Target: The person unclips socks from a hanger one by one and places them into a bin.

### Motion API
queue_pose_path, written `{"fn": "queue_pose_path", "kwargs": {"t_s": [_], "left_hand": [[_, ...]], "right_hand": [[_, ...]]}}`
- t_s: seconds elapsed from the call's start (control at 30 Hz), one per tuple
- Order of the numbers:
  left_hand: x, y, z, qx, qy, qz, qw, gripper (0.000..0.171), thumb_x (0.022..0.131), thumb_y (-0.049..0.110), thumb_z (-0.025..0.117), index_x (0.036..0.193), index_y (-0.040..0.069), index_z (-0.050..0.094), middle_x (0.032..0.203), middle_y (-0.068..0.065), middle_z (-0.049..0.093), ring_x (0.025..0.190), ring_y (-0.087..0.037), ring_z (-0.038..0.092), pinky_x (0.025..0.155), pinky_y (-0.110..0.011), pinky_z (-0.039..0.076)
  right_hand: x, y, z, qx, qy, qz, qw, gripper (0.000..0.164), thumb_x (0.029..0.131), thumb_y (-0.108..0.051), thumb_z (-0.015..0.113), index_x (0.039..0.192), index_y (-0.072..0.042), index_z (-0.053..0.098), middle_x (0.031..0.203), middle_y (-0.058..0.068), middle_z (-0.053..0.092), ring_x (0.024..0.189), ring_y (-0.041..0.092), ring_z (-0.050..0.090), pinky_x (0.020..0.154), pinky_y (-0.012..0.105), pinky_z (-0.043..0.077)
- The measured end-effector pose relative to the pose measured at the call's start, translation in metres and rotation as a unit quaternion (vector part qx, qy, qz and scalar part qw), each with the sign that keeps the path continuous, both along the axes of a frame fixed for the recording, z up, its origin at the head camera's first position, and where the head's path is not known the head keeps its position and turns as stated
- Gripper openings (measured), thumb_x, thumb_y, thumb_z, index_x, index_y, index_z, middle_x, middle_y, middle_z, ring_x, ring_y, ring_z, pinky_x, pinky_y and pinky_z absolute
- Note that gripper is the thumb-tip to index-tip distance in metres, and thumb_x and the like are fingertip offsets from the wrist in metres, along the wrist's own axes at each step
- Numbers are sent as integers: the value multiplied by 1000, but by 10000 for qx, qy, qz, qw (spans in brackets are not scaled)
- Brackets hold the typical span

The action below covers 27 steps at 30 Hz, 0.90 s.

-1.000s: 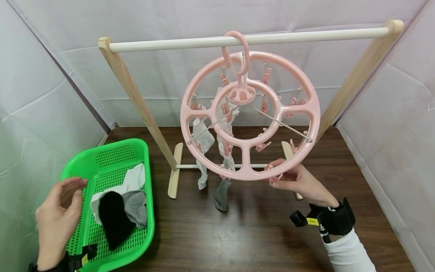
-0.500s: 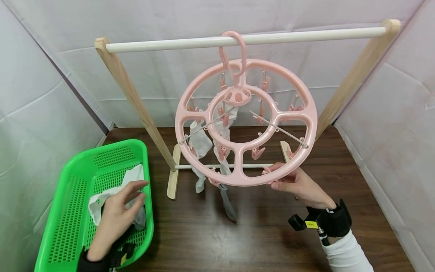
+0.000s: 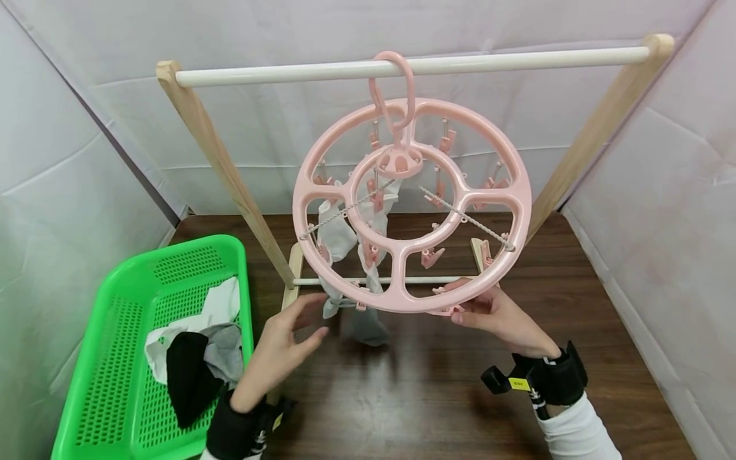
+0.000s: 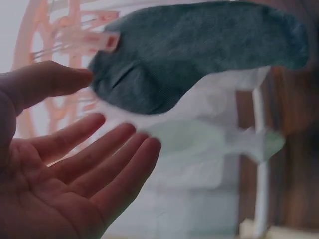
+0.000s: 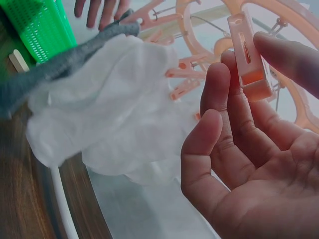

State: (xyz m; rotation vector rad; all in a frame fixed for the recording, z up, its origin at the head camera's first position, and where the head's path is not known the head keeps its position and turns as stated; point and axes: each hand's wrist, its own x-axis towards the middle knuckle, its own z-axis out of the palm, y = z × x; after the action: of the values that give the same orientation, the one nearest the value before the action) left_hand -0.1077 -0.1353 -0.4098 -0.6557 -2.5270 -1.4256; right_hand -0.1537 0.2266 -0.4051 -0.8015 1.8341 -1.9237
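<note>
A round pink clip hanger (image 3: 397, 301) hangs by its hook from a white bar. At its front right, my right hand (image 3: 503, 322) pinches a pink clip (image 5: 247, 59) between thumb and fingers; no sock shows in that clip. My left hand (image 3: 282, 348) is at the front left, fingers spread and relaxed, holding nothing. Close to its thumb, a dark grey sock (image 4: 199, 45) dangles from a pink clip (image 4: 107, 41). White socks (image 3: 336, 237) hang farther back on the left side of the hanger.
A green basket (image 3: 246, 291) stands at the left, holding a black sock (image 3: 188, 377), a grey sock (image 3: 225, 354) and white cloth (image 3: 221, 303). Wooden posts (image 3: 221, 163) carry the white bar (image 3: 276, 75) above the brown table (image 3: 414, 402).
My left hand has moved right, from over the basket to beside the hanging grey sock. The hanger has tilted and turned slightly, and the grey sock swings. My right hand stays at the front-right clip.
</note>
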Motion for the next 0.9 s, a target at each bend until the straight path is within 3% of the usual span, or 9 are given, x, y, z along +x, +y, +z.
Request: {"fn": "queue_pose_path", "kwargs": {"t_s": [0.1, 0.23, 0.47, 0.67, 0.8, 0.9], "left_hand": [[-13, 11, -11, 380, -421, -272, 9980, 59, 82, -6, 73, 135, 1, 49, 134, -18, 53, 121, -35, 52, 93, -43, 48], [-25, 24, -25, 639, -902, -622, 9919, 65, 83, 0, 75, 139, 8, 44, 135, -14, 52, 126, -31, 48, 99, -46, 42], [-28, 43, -40, 1183, -1412, -1062, 9771, 66, 85, 0, 72, 143, 5, 42, 140, -15, 46, 127, -31, 46, 96, -41, 46], [-19, 48, -41, 620, -1008, -719, 9904, 37, 88, 8, 72, 123, 7, 61, 121, -6, 63, 114, -21, 56, 88, -38, 49], [-13, 48, -39, 204, -507, -661, 9963, 29, 88, 7, 71, 116, 5, 64, 102, -4, 67, 90, -15, 62, 75, -34, 50], [-9, 47, -39, -118, -67, -647, 9978, 19, 88, 4, 70, 106, 4, 63, 81, 1, 60, 70, -10, 54, 63, -27, 44]], "right_hand": [[1, 1, -1, 30, 51, -7, 10000, 35, 94, 6, 57, 125, -9, 62, 111, 5, 67, 99, 12, 62, 83, 28, 51], [4, 2, -4, 6, 5, -31, 10000, 32, 94, 4, 57, 121, -13, 63, 110, 3, 67, 99, 11, 62, 81, 27, 51], [5, 2, -10, -188, -101, 54, 9998, 33, 95, 6, 55, 122, -12, 62, 113, 6, 67, 103, 15, 63, 85, 29, 51], [5, -3, -17, -353, -219, 218, 9989, 32, 95, 6, 54, 120, -11, 64, 113, 7, 67, 107, 19, 63, 90, 32, 50], [8, -8, -25, -350, -260, 222, 9988, 27, 95, 5, 54, 118, -7, 64, 110, 8, 67, 105, 18, 63, 89, 32, 50], [10, -13, -33, -221, -287, 258, 9990, 25, 95, 4, 56, 119, 2, 60, 109, 10, 66, 103, 18, 63, 87, 31, 51]]}}
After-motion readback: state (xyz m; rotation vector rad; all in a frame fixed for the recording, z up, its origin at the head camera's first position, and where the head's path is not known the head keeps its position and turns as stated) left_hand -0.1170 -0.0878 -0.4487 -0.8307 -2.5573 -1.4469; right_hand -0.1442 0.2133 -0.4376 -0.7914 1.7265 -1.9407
